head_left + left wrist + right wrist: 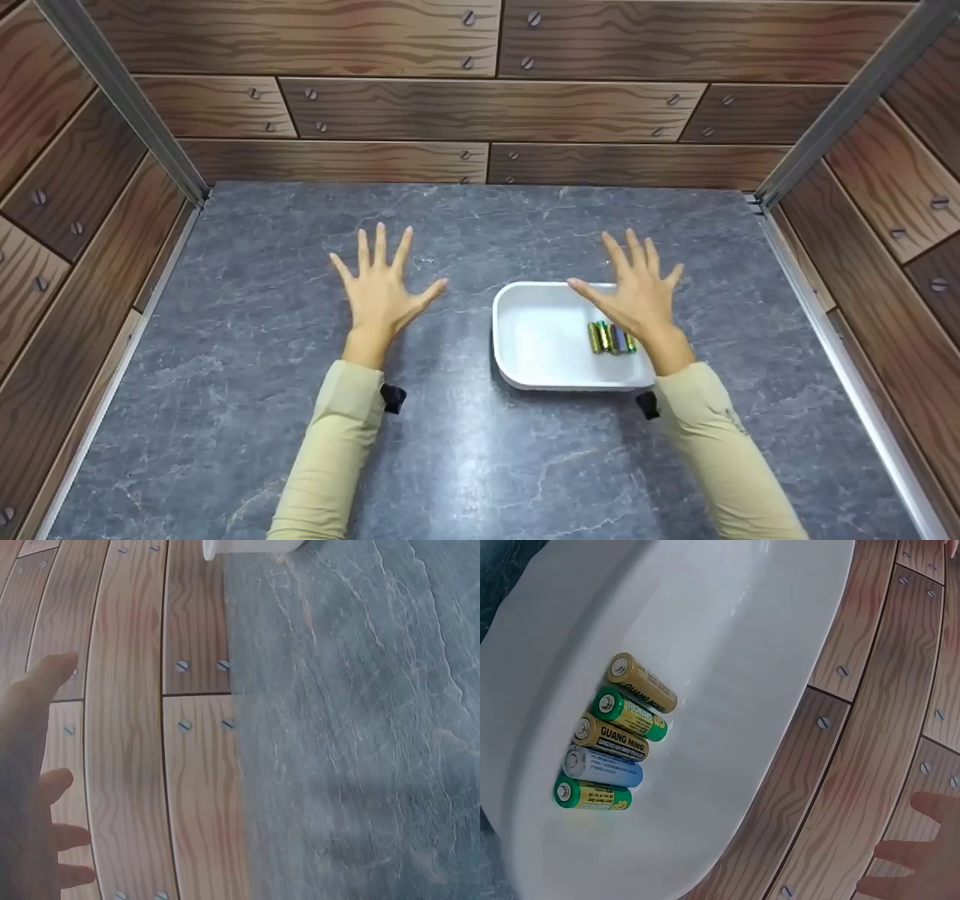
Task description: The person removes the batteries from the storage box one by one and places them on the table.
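Observation:
Several batteries [612,736], gold, green and blue, lie side by side in a row inside a white basin [536,337]. In the head view they sit toward the basin's right end. My right hand [641,300] hovers over the basin's right side with its fingers spread, holding nothing; it covers part of the far rim and right corner. To the left of the basin my left hand [379,296] is held above the table, fingers splayed wide, also holding nothing. Part of that left hand [34,757] shows at the edge of the left wrist view.
The grey marbled table [262,435] lies under both hands. Wood-plank patterned walls [480,112] stand at the back and both sides, with metal rails [847,405] along the side edges. A dark strap piece [393,398] shows at the left wrist.

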The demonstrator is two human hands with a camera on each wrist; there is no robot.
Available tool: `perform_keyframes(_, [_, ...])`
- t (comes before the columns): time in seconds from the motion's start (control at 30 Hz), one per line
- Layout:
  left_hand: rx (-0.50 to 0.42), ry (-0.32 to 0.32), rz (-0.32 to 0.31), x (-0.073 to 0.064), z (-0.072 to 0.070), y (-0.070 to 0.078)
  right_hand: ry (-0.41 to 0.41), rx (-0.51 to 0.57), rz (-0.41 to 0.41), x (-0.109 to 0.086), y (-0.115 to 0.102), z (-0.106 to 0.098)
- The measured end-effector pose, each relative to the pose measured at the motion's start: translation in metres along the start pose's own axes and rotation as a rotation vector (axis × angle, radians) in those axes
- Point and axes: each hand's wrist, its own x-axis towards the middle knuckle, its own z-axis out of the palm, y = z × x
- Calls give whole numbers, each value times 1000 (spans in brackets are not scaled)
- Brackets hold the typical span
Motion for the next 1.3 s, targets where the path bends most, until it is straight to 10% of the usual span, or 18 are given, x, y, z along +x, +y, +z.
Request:
perform_keyframes(0.6, [-203,213,135,-27,4,1,33,416,-5,-20,54,9])
perform_keyframes(1.3, [-328,121,97,-50,28,10,9,874,77,-47,112,51])
